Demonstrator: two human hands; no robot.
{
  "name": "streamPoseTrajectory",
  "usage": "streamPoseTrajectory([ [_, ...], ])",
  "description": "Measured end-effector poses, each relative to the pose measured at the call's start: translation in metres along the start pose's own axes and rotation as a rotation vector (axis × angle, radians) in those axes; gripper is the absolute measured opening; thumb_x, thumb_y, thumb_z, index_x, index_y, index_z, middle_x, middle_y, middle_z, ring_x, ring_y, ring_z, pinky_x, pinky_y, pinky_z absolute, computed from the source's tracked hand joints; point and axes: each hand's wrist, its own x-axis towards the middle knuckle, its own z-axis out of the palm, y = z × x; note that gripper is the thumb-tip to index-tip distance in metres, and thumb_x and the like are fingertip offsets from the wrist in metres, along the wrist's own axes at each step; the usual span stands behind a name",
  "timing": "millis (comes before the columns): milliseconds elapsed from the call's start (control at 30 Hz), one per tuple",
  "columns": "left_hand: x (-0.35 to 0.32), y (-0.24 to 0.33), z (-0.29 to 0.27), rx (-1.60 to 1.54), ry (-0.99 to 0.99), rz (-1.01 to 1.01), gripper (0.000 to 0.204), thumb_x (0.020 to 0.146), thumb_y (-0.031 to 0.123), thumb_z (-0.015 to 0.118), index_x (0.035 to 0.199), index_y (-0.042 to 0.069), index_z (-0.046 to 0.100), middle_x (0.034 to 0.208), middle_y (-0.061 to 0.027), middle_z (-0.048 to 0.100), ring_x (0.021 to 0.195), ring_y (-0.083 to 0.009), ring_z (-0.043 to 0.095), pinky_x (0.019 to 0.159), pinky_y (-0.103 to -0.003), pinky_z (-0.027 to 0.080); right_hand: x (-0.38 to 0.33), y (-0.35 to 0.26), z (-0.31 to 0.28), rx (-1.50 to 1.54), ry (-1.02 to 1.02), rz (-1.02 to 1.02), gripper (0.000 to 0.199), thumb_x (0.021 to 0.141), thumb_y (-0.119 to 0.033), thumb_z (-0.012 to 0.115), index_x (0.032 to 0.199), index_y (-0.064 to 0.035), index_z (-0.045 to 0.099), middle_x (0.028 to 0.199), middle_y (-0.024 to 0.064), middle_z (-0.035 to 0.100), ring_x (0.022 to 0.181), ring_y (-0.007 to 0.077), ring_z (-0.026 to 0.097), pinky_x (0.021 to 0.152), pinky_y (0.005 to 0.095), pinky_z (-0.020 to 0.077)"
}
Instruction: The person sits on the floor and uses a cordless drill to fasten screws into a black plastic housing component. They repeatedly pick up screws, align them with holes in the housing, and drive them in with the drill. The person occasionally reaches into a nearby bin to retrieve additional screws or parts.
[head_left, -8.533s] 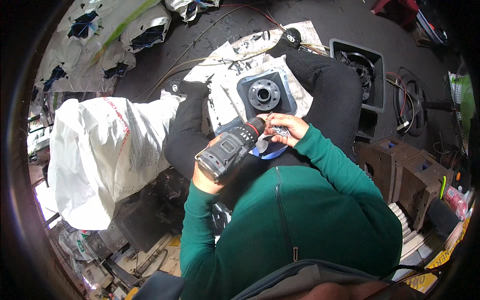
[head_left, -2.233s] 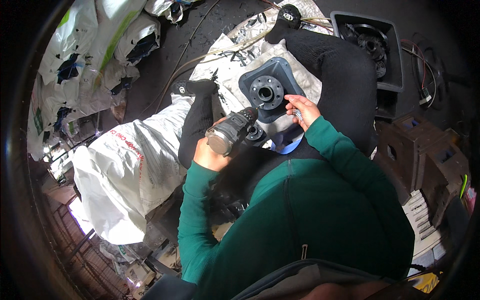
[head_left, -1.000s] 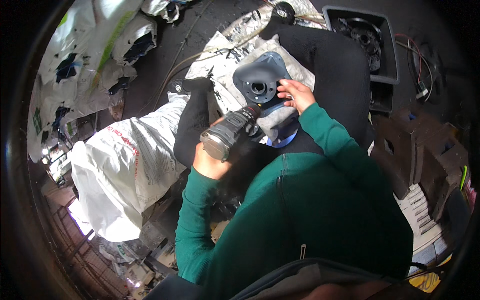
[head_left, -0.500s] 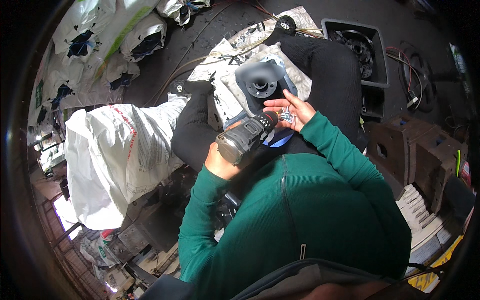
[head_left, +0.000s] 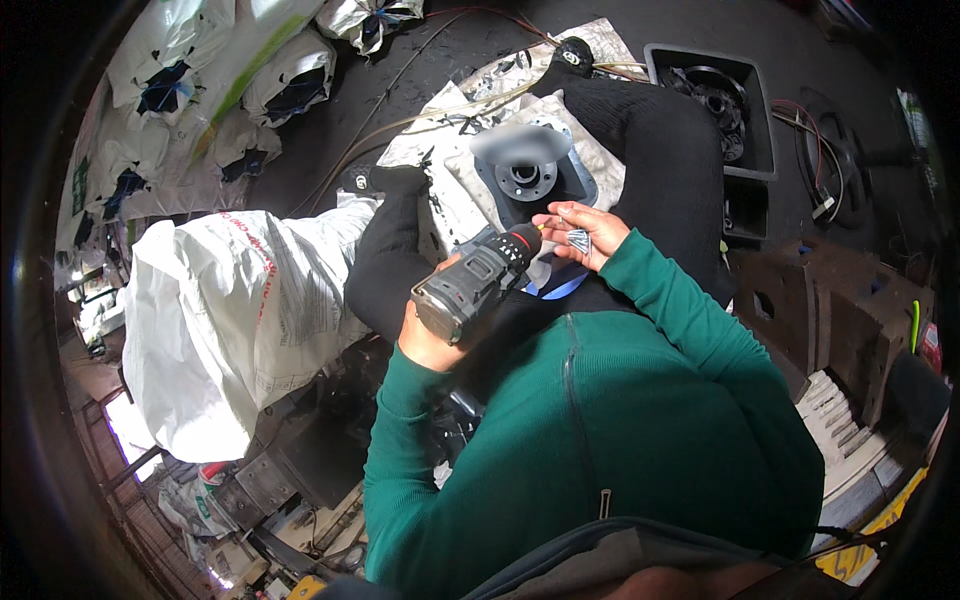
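Note:
My left hand (head_left: 430, 340) is wrapped round a black cordless drill (head_left: 465, 295), whose red-ringed chuck points toward my other hand. Several small silver screws (head_left: 578, 240) lie in the cupped palm of my right hand (head_left: 600, 235), its fingertips beside the drill's tip. Whether the fingers pinch a screw at the bit is too small to tell. Just beyond them, between my legs, rests a black part with a square base and a round flange (head_left: 525, 180); its top is blurred. A pale cloth or sack (head_left: 605, 165) lies under it, and a blue strip (head_left: 565, 287) shows below my right hand.
On the left stand a large white sack (head_left: 210, 330) and a stack of filled white bags (head_left: 160, 120). A dark bin (head_left: 768, 110) with black round parts sits at the far right. Brown metal blocks (head_left: 820, 310) stand at the right, and cables (head_left: 360, 150) cross the floor.
The drill and my left hand have shifted slightly left and nearer to me. My right hand's fingers have curled in toward the drill's tip, with the screws still in the palm.

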Motion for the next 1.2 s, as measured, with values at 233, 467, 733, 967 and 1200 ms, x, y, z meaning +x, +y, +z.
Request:
streamPoseTrajectory([
  [233, 0.005, 0.0, 0.006, -0.022, -0.007, -0.008, 0.043, 0.072, 0.004, 0.07, 0.114, 0.001, 0.058, 0.093, -0.0108, 0.066, 0.078, -0.0229, 0.067, 0.069, -0.034, 0.054, 0.007, 0.003, 0.003, 0.127, 0.01, 0.022, 0.018, 0.095, -0.017, 0.055, 0.109, -0.0057, 0.052, 0.122, 0.018, 0.058, 0.089, 0.0199, 0.067, 0.063, 0.0279, 0.062],
  [467, 0.013, 0.008, 0.001, 0.033, -0.013, -0.031, 0.051, 0.074, 0.007, 0.071, 0.122, 0.001, 0.054, 0.098, -0.0106, 0.067, 0.081, -0.0242, 0.068, 0.071, -0.032, 0.054, 0.012, 0.002, -0.002, 0.053, -0.007, 0.015, 0.02, 0.096, -0.02, 0.055, 0.108, -0.0042, 0.052, 0.113, 0.0127, 0.064, 0.091, 0.0157, 0.065, 0.067, 0.0254, 0.0603],
  [733, 0.033, 0.014, 0.0, -0.001, -0.061, -0.121, 0.053, 0.074, 0.009, 0.071, 0.125, 0.008, 0.056, 0.109, -0.0142, 0.067, 0.101, -0.0257, 0.066, 0.084, -0.032, 0.051, 0.03, 0.013, -0.021, 0.042, 0.139, -0.004, 0.025, 0.097, -0.026, 0.054, 0.114, -0.0079, 0.054, 0.108, 0.0097, 0.065, 0.087, 0.0142, 0.065, 0.068, 0.0263, 0.0567],
  [967, 0.072, -0.019, 0.001, 0.063, -0.086, -0.101, 0.049, 0.074, 0.011, 0.072, 0.12, 0.003, 0.058, 0.111, -0.0148, 0.065, 0.1, -0.0272, 0.066, 0.085, -0.033, 0.051, 0.057, 0.016, -0.038, -0.1, 0.419, -0.085, 0.028, 0.092, -0.027, 0.064, 0.112, -0.0077, 0.063, 0.069, -0.0065, 0.046, 0.051, 0.0025, 0.035, 0.04, 0.0193, 0.027],
  [1200, 0.107, -0.018, -0.001, 0.085, -0.249, -0.254, 0.053, 0.072, 0.01, 0.071, 0.122, 0.006, 0.055, 0.104, -0.0153, 0.066, 0.095, -0.0321, 0.066, 0.08, -0.036, 0.052, 0.08, 0.018, -0.038, -0.237, 0.469, -0.222, 0.027, 0.082, -0.019, 0.076, 0.098, 0.0008, 0.067, 0.078, 0.0, 0.061, 0.077, 0.0087, 0.054, 0.071, 0.0247, 0.0426],
])
